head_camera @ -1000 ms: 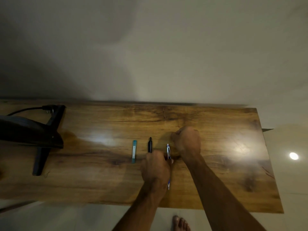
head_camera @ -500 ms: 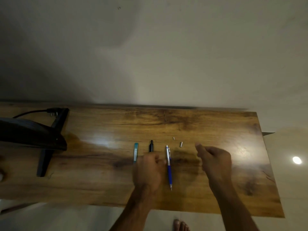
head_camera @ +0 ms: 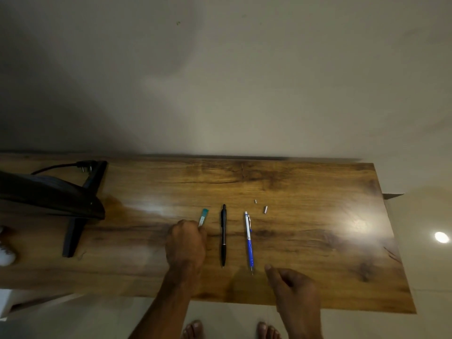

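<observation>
Refill is sitting midway, I judge: my left grip [head_camera: 187,243] is pinching the teal lead case [head_camera: 203,217]; right grip [head_camera: 296,292] is hovering slack, empty, by the blue mechanical pencil [head_camera: 249,238] lying uncapped on the desk [head_camera: 318,187]; leads awaiting loading.

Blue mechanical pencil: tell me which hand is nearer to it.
Right. The right hand hovers just right of the blue mechanical pencil tip; the left hand grips the teal case beyond the black pen, farther left.

Black pen [head_camera: 223,234], monitor stand [head_camera: 72,237], wooden table [head_camera: 318,189]
</observation>
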